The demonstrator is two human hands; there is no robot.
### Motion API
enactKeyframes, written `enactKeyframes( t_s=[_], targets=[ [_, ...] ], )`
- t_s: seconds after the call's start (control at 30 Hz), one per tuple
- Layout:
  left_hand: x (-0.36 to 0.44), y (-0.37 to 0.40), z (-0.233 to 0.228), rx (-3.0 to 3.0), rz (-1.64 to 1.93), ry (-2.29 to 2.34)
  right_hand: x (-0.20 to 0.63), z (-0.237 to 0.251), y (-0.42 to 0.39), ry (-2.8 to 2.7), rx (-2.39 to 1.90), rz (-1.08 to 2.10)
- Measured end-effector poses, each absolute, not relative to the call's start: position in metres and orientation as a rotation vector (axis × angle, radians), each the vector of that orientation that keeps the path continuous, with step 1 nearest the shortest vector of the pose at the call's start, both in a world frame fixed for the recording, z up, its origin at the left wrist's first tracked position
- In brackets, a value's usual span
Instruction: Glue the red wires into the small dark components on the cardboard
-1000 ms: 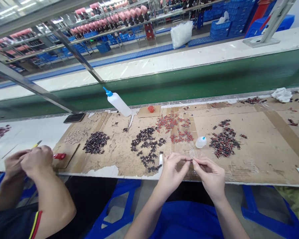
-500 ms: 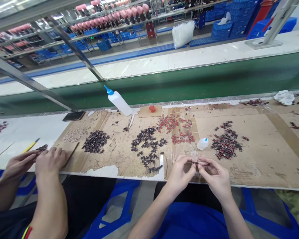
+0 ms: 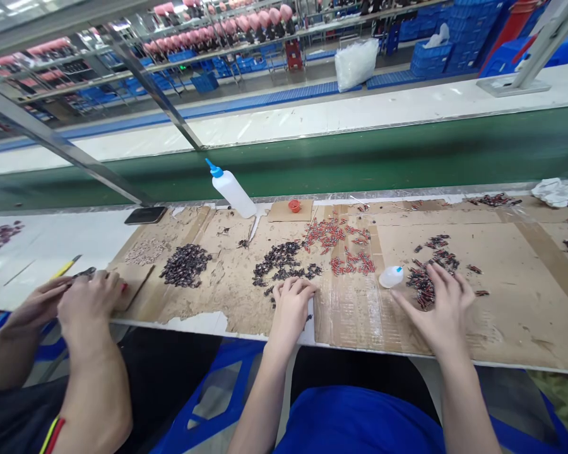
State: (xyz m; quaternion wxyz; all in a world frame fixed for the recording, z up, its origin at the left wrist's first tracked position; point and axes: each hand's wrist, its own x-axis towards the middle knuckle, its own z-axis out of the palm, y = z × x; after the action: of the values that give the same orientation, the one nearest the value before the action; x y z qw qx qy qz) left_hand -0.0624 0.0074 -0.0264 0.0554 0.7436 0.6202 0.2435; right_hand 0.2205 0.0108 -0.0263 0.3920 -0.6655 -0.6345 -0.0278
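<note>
- Resting on the cardboard mat (image 3: 454, 353), the left hand (image 3: 291, 306) lies knuckles-up at the near end of the pile of dark parts (image 3: 284, 265), fingers curled and close together over it; whether anything is pinched beneath them cannot be told.
- Lying flat, the right hand (image 3: 442, 306) has its fingers spread wide, the tips on the pile of red-and-black parts (image 3: 428, 277) to the right of the small squat bottle (image 3: 390, 276).
- Judging by looks, the parts are tiny, light and hard, some probably with thin leads; they should scatter or roll at a careless sweep, so a fingertip pinch on a single body seems the surest hold, one piece at a time.
- The loose spread of red parts (image 3: 343, 246) lies between the two piles, farther from the hands.
- The white squeeze bottle (image 3: 231, 189) with a blue nozzle leans tilted at the far edge of the mat, near a small red cap (image 3: 294, 205); it looks like soft plastic, best gripped at mid-body.
- No label, brand or writing can be read on the bottles, the mat or the parts.
- A co-worker's hands (image 3: 82, 296) are at the left, close together by a yellow tool (image 3: 66, 268); their grip is too small to make out.
</note>
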Motion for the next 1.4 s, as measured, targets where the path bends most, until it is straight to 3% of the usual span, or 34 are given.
enactKeyframes(
  t_s=[0.23, 0.43, 0.57, 0.87, 1.4],
  targets=[
    [-0.049, 0.007, -0.019, 2.217, 0.732, 1.773, 0.194, -0.031, 0.031, -1.634, -1.621, 0.123],
    [-0.009, -0.001, -0.020, 2.210, 0.760, 1.523, 0.197, -0.019, 0.014, -1.382, -1.548, 0.679],
    [0.000, -0.001, -0.026, 2.085, 0.743, 1.508, 0.201, -0.016, 0.001, -1.205, -1.418, 0.826],
    [-0.010, 0.000, -0.025, 1.839, 0.805, 1.550, 0.187, -0.016, 0.000, -0.972, -1.372, 0.813],
    [-0.003, 0.001, -0.015, 1.730, 0.784, 1.632, 0.167, -0.021, 0.000, -1.330, -1.548, 0.483]
  ],
)
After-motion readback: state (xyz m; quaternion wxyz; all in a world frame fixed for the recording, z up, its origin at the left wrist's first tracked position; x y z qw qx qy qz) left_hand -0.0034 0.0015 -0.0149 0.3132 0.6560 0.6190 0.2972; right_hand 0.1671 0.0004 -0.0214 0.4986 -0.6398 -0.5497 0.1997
